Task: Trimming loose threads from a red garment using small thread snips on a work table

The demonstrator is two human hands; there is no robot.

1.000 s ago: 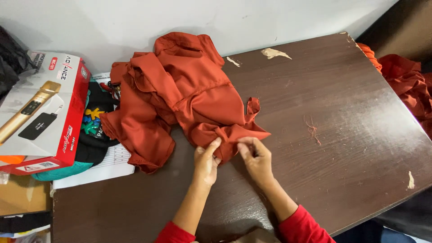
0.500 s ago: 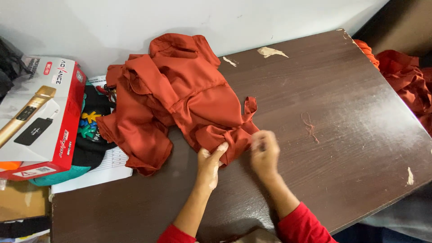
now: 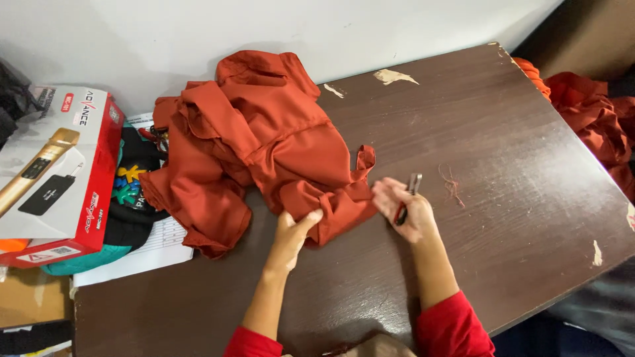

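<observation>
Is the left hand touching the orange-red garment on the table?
Touching. The head view shows the left hand resting on the folded lower edge of the orange-red garment, with its fingers pressed onto the cloth.
</observation>
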